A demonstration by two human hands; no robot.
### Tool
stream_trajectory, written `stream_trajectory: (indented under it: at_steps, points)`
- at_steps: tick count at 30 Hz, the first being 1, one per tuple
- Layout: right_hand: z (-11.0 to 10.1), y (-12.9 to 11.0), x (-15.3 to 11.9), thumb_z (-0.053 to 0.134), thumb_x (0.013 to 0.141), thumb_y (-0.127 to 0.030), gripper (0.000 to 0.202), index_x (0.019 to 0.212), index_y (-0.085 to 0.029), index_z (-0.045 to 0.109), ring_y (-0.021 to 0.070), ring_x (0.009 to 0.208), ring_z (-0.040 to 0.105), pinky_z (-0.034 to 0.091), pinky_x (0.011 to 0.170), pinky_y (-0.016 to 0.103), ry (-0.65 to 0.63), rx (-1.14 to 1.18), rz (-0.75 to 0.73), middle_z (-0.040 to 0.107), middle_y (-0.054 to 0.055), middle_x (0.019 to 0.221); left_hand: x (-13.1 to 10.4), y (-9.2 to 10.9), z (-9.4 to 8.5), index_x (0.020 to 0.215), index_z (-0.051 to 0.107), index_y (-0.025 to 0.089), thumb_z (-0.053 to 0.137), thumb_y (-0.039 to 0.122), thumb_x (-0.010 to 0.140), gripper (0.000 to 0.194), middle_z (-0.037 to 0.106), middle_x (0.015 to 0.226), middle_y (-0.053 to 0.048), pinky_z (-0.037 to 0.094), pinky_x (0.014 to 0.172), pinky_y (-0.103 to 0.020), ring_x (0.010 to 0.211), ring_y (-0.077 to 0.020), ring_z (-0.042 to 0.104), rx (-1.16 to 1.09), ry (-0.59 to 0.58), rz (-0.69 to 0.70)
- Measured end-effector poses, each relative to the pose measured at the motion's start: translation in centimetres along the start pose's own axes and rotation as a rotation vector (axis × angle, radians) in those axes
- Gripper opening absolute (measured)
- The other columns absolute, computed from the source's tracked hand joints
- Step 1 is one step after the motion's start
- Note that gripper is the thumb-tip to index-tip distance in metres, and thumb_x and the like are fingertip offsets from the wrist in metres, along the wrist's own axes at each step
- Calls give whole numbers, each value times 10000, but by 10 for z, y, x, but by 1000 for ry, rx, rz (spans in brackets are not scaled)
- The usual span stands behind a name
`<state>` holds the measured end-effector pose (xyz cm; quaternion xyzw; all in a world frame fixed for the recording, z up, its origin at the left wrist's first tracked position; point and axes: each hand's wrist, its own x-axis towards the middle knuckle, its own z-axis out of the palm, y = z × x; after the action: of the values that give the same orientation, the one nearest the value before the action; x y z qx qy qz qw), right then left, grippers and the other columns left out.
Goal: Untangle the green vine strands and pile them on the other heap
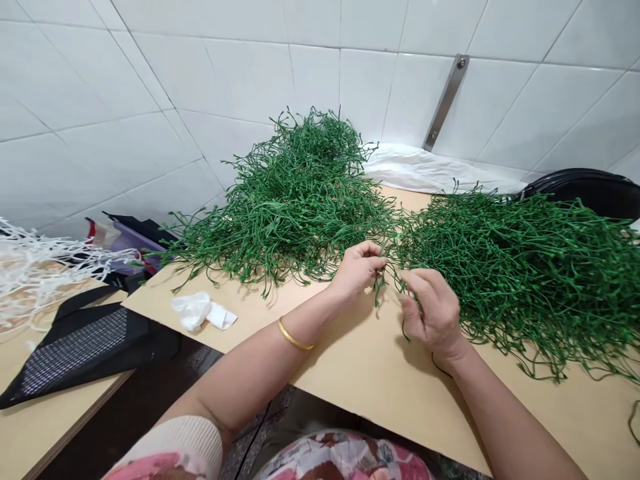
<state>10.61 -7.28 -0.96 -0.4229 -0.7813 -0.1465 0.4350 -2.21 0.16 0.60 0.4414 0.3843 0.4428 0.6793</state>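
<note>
My left hand pinches a thin green artificial plant stem between thumb and fingers. Just to its right, my right hand is closed on green stem too, and a strand pokes out below its thumb. Both hands hover low over the tan table, between two heaps of the same stems. The larger left heap rises behind my left hand. Beside my right hand spreads the right heap, its thin stems tipped with small lighter green buds. My fingers partly hide how the held strands join.
Crumpled white tissue lies near the table's left edge. Farther left, a second surface bears white branching strands and a black mesh bag. White plastic sheeting lies along the tiled wall, with a black rounded object at right.
</note>
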Motion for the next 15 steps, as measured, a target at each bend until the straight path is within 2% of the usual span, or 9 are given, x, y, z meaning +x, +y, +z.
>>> stream_trajectory:
  at_steps: [4, 6, 9, 12, 15]
  points:
    - [-6, 3, 1, 401, 847, -226, 244, 1069, -189, 496, 116, 634, 514, 432, 589, 274, 240, 196, 411, 511, 45, 836, 3, 3, -3, 590, 459, 146, 519, 28, 549, 139, 456, 516, 46, 340, 443, -186, 440, -51, 434, -90, 10, -63]
    - [-8, 6, 3, 385, 865, -257, 204, 992, -188, 529, 98, 581, 492, 421, 572, 261, 284, 227, 564, 505, 21, 779, 3, 4, -3, 590, 449, 152, 491, 21, 538, 147, 449, 497, 45, 337, 428, -189, 412, -54, 419, -127, -2, -128]
    - [-8, 10, 6, 417, 855, -269, 179, 847, -177, 571, 111, 624, 503, 423, 613, 270, 244, 228, 623, 527, 16, 735, 3, 4, -4, 615, 474, 150, 457, 28, 531, 149, 469, 494, 26, 332, 409, -190, 404, -62, 416, -171, -33, -196]
    - [-7, 10, 9, 440, 840, -255, 168, 807, -177, 585, 138, 728, 536, 437, 678, 291, 189, 232, 598, 572, 41, 817, 3, 2, -4, 623, 511, 132, 436, 39, 523, 155, 507, 525, -3, 310, 390, -185, 425, -68, 433, -183, -68, -208]
    - [-8, 9, 10, 447, 834, -238, 157, 791, -180, 586, 154, 798, 547, 435, 738, 310, 218, 199, 554, 582, 50, 844, 4, 2, -4, 601, 521, 124, 442, 33, 513, 149, 538, 569, -19, 310, 403, -175, 468, -65, 461, -181, -85, -175]
